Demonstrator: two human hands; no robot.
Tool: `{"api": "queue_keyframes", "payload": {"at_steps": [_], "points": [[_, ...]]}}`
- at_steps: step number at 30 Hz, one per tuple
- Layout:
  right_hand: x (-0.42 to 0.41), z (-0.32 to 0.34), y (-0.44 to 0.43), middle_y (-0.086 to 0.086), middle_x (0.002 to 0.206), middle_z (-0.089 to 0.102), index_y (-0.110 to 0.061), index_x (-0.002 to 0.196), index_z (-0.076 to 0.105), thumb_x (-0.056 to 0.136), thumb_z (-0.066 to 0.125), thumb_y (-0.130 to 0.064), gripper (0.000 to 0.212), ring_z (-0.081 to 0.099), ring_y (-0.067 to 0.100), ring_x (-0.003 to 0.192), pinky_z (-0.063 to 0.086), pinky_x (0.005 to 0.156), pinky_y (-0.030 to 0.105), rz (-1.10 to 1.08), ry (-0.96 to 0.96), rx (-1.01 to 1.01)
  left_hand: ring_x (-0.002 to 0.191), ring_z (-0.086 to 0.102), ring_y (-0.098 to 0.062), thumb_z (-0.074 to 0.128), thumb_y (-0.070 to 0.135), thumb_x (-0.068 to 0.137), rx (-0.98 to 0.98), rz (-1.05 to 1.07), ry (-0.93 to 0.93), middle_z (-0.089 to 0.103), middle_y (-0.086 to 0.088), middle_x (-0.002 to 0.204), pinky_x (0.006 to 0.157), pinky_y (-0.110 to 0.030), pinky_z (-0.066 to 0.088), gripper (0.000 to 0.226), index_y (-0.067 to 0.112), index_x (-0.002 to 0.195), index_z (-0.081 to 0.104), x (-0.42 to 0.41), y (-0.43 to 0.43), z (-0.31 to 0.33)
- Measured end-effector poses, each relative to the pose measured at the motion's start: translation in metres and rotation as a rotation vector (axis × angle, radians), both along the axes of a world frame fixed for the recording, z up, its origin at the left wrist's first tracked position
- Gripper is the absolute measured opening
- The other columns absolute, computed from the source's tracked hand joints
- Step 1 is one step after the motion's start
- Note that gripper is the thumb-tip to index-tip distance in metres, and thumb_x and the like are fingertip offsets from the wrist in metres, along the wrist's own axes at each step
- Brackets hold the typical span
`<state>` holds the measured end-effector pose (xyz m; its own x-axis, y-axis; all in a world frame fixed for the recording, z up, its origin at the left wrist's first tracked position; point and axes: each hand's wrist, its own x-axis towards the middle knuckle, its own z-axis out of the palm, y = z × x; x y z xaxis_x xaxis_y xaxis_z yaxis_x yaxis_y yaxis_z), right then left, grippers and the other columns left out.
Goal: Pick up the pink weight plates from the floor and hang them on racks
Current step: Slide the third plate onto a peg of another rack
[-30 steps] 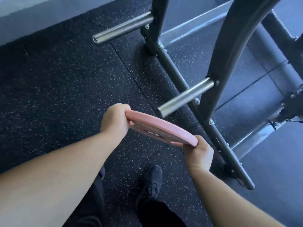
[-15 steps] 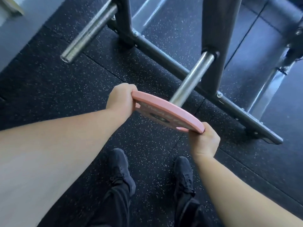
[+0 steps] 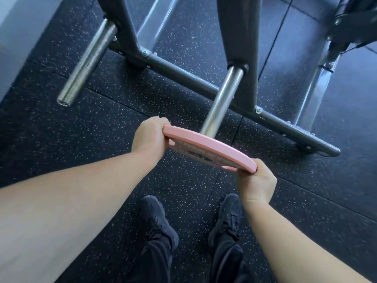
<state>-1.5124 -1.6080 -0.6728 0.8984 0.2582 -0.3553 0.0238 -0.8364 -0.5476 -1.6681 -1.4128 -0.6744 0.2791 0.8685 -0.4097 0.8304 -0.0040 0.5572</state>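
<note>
Just near the middle peg [image 3: 222,101], plate [image 3: 210,147] held edge-up, off the floor. Left hand [image 3: 150,137] and right hand [image 3: 257,181] each clamp opposite rims. Peg tip hidden behind plate; hole may miss it, so plate could knock and slip onto shoes [image 3: 158,218].

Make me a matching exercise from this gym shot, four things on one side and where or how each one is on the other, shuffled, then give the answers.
Things:
1. pink weight plate
2. left chrome peg
3. middle chrome peg
4. black shoes

Descriptions:
A. planted on the speckled floor
B. held at its rim by both hands
C. bare, off to the left of the plate
D. its near end hidden behind the plate

Pairs: 1-B, 2-C, 3-D, 4-A
</note>
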Motion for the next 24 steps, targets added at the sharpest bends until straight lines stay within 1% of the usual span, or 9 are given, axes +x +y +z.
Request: {"api": "queue_keyframes", "payload": {"at_steps": [3,7,12,15,17,19,21,22,24], "points": [[0.004,-0.001,0.001,-0.006,0.071,0.067,-0.031,0.073,0.066,0.076,0.069,-0.012,0.020,0.058,0.019,0.067,0.042,0.057,0.028,0.040,0.010,-0.012,0.070,0.052,-0.023,0.046,-0.001,0.073,-0.014,-0.005,0.010,0.060,0.002,0.078,0.060,-0.031,0.039,0.024,0.016,0.070,0.062,0.001,0.000,-0.007],[0.006,-0.012,0.012,-0.004,0.069,0.066,-0.030,0.070,0.065,0.076,0.065,-0.013,0.018,0.059,0.021,0.067,0.044,0.059,0.030,0.029,0.023,-0.016,0.067,0.051,-0.021,0.045,-0.003,0.074,-0.004,-0.009,0.051,0.058,0.002,0.076,0.053,-0.026,0.034,0.027,0.016,0.071,0.064,-0.002,0.002,-0.018],[0.012,-0.010,0.014,-0.005,0.068,0.064,-0.030,0.070,0.065,0.078,0.066,-0.012,0.019,0.055,0.019,0.066,0.037,0.055,0.027,0.078,0.036,-0.033,0.067,0.048,-0.020,0.046,-0.001,0.073,-0.062,0.077,-0.019,0.057,0.004,0.075,0.057,-0.029,0.036,0.024,0.015,0.069,0.062,0.006,0.009,-0.021],[0.011,-0.013,0.014,-0.005,0.068,0.064,-0.031,0.069,0.064,0.078,0.065,-0.010,0.023,0.055,0.015,0.065,0.039,0.054,0.024,0.050,0.041,-0.011,0.069,0.050,-0.020,0.048,-0.003,0.071,-0.055,0.099,-0.056,0.058,0.004,0.075,0.061,-0.029,0.039,0.024,0.015,0.072,0.064,0.004,0.005,-0.024],[0.009,-0.015,0.013,-0.005,0.069,0.066,-0.031,0.070,0.066,0.077,0.065,-0.012,0.021,0.059,0.018,0.067,0.044,0.058,0.027,0.036,0.026,0.003,0.066,0.047,-0.019,0.049,0.001,0.071,-0.134,0.171,-0.100,0.059,0.001,0.074,0.060,-0.029,0.037,0.017,0.010,0.073,0.064,0.008,0.007,-0.025],[0.004,-0.020,0.013,-0.006,0.077,0.071,-0.032,0.074,0.070,0.078,0.067,-0.011,0.021,0.064,0.019,0.075,0.049,0.067,0.031,-0.048,0.033,0.022,0.065,0.043,-0.021,0.051,0.007,0.068,-0.264,0.344,-0.227,0.054,-0.003,0.069,0.060,-0.033,0.034,0.010,0.003,0.072,0.059,0.016,0.012,-0.022],[-0.002,-0.023,0.017,-0.007,0.095,0.074,-0.033,0.073,0.070,0.080,0.068,-0.006,0.028,0.066,0.017,0.089,0.049,0.077,0.027,-0.243,0.082,0.102,0.067,0.041,-0.019,0.054,0.014,0.064,-0.365,0.500,-0.338,0.047,-0.006,0.070,0.063,-0.039,0.031,0.015,0.000,0.069,0.053,0.023,0.016,-0.017],[-0.004,-0.023,0.020,-0.007,0.101,0.073,-0.034,0.070,0.069,0.081,0.068,-0.003,0.033,0.065,0.016,0.094,0.047,0.081,0.024,-0.322,0.099,0.142,0.067,0.041,-0.020,0.054,0.015,0.063,-0.367,0.503,-0.357,0.048,-0.006,0.071,0.064,-0.040,0.031,0.013,0.003,0.067,0.052,0.025,0.017,-0.017],[-0.002,-0.024,0.024,-0.007,0.104,0.072,-0.039,0.066,0.065,0.082,0.067,-0.001,0.042,0.064,0.016,0.098,0.044,0.082,0.022,-0.322,0.095,0.165,0.067,0.043,-0.021,0.052,0.009,0.066,-0.309,0.376,-0.288,0.053,-0.008,0.073,0.063,-0.037,0.034,0.008,0.005,0.070,0.056,0.026,0.017,-0.013]]}}
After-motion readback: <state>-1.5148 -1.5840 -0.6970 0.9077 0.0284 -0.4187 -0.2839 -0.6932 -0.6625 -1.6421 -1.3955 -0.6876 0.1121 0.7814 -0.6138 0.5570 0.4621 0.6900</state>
